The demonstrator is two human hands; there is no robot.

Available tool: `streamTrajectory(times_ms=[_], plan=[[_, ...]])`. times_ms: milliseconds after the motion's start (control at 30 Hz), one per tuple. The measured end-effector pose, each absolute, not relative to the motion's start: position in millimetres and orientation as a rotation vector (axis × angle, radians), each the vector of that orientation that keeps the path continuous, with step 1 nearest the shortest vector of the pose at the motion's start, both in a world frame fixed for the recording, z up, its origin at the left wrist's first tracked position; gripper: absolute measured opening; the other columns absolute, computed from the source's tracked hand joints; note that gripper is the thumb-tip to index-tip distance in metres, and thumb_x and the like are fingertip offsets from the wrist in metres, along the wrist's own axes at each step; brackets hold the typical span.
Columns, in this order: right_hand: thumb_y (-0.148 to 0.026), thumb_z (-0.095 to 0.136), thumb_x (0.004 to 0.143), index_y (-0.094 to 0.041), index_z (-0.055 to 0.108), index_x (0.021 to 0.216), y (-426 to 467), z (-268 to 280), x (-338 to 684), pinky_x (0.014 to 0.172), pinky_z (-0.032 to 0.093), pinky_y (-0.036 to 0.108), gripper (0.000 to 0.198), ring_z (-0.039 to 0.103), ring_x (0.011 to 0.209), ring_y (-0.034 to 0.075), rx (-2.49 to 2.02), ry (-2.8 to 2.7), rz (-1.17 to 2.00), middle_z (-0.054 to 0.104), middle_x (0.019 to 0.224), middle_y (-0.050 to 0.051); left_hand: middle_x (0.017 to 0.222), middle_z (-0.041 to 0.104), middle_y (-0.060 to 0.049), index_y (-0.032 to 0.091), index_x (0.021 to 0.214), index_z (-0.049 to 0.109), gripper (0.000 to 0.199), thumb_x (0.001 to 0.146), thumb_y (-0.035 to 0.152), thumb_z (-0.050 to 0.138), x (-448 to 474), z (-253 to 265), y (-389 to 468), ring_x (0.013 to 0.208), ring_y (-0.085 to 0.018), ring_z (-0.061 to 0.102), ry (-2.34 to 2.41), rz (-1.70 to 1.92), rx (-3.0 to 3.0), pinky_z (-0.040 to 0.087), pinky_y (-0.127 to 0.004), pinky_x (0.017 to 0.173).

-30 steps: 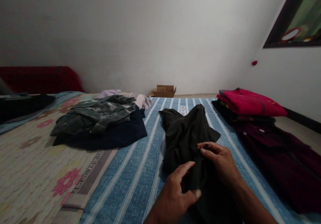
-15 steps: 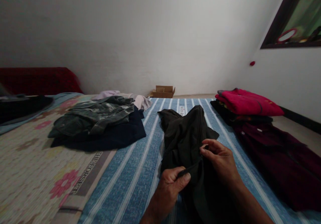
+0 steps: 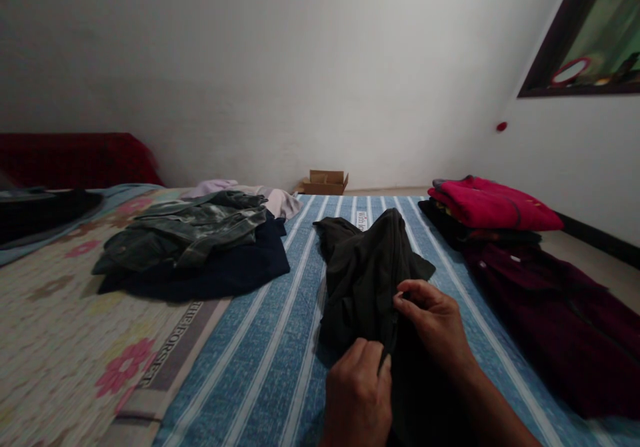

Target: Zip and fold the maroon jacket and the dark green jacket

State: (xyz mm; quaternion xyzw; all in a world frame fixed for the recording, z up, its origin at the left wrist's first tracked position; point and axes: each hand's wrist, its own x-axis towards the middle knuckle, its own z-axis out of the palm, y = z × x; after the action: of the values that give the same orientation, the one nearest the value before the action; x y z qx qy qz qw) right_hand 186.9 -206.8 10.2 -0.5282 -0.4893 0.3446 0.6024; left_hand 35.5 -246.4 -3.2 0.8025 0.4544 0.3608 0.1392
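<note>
A dark olive jacket (image 3: 357, 267) lies loosely spread on the blue striped sheet in front of me. Down its front runs a zipper line that reaches my right hand (image 3: 433, 317). Thumb and index finger of that hand pinch the zipper; the small pull between them is hardly visible. Lower down, my left hand (image 3: 359, 390) is closed on the jacket's front edge, its back toward me and its fingertips partly hidden. The lower part of the jacket is in deep shadow between my forearms.
To the left, a grey-green patterned garment (image 3: 200, 227) lies over navy cloth (image 3: 240, 270). On the right are a folded pink garment (image 3: 495, 203) and a maroon garment (image 3: 555, 320). A floral mat (image 3: 55, 340) borders the striped sheet (image 3: 265, 340). Beyond stands a cardboard box (image 3: 326, 183) by the wall.
My left hand has turned over, knuckles up, and shifted right along the jacket's edge toward the zipper line. My right hand keeps its pinch, slightly further left.
</note>
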Motion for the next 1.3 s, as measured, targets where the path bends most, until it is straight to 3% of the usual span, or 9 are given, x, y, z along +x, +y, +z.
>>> streamTrajectory(times_ms=[333,667,833,900,967,1067,1133,1300], plan=[[-0.030,0.067,0.069,-0.020,0.062,0.081,-198,2,183,0.059,0.044,0.026,0.016,0.058,0.063,0.015,-1.255,-1.153,0.677,0.063,0.068,-0.001,0.064,0.056,-0.002,0.019,0.068,0.051,0.018,0.081,0.009,0.043,32,3,-245,0.060,-0.014,0.056,1.277,1.078,2.417,0.040,-0.022,0.052],[-0.033,0.065,0.069,-0.018,0.063,0.080,-192,2,181,0.053,0.042,0.026,0.019,0.052,0.056,0.015,-1.316,-1.168,0.631,0.057,0.060,-0.002,0.060,0.057,0.001,0.017,0.063,0.058,0.017,0.079,0.018,0.050,31,27,-243,0.057,-0.013,0.054,1.286,0.921,1.979,0.038,-0.022,0.053],[-0.041,0.057,0.079,-0.019,0.057,0.108,-209,9,186,0.066,0.049,0.032,0.037,0.062,0.074,0.020,-1.443,-1.248,0.472,0.066,0.088,0.005,0.054,0.056,0.002,0.017,0.067,0.065,0.020,0.075,0.034,0.058,21,37,-234,0.054,-0.013,0.052,1.204,0.899,1.483,0.038,-0.022,0.050],[-0.040,0.056,0.081,-0.020,0.056,0.111,-227,11,187,0.072,0.051,0.034,0.036,0.063,0.083,0.022,-1.442,-1.359,0.376,0.066,0.097,0.007,0.055,0.058,0.002,0.016,0.068,0.066,0.023,0.073,0.037,0.061,19,36,-232,0.054,-0.013,0.054,1.167,0.959,1.308,0.041,-0.023,0.052],[-0.039,0.060,0.078,-0.022,0.057,0.110,-247,10,184,0.081,0.050,0.037,0.036,0.061,0.097,0.025,-1.362,-1.566,0.226,0.064,0.106,0.009,0.054,0.058,0.002,0.015,0.070,0.066,0.024,0.071,0.039,0.064,20,36,-230,0.053,-0.013,0.054,1.135,1.018,1.157,0.043,-0.023,0.054],[-0.045,0.069,0.066,-0.022,0.053,0.120,-271,-2,175,0.086,0.049,0.043,0.060,0.054,0.109,0.033,-1.259,-1.827,-0.026,0.058,0.120,0.013,0.057,0.060,0.001,0.013,0.073,0.066,0.025,0.067,0.037,0.068,26,40,-229,0.055,-0.014,0.056,1.054,1.062,0.974,0.045,-0.025,0.058],[-0.041,0.069,0.063,-0.020,0.049,0.126,-277,-14,169,0.080,0.052,0.046,0.070,0.055,0.107,0.036,-1.310,-1.878,-0.137,0.056,0.122,0.016,0.060,0.062,-0.001,0.012,0.075,0.065,0.025,0.067,0.036,0.069,30,43,-227,0.058,-0.015,0.058,0.990,1.074,0.886,0.046,-0.026,0.059],[-0.015,0.053,0.067,-0.018,0.056,0.120,-276,-26,175,0.070,0.056,0.035,0.053,0.065,0.089,0.027,-1.343,-1.865,-0.076,0.067,0.103,0.013,0.066,0.064,-0.002,0.012,0.075,0.064,0.023,0.070,0.034,0.069,35,46,-220,0.063,-0.015,0.059,0.886,1.072,0.870,0.046,-0.026,0.064]])
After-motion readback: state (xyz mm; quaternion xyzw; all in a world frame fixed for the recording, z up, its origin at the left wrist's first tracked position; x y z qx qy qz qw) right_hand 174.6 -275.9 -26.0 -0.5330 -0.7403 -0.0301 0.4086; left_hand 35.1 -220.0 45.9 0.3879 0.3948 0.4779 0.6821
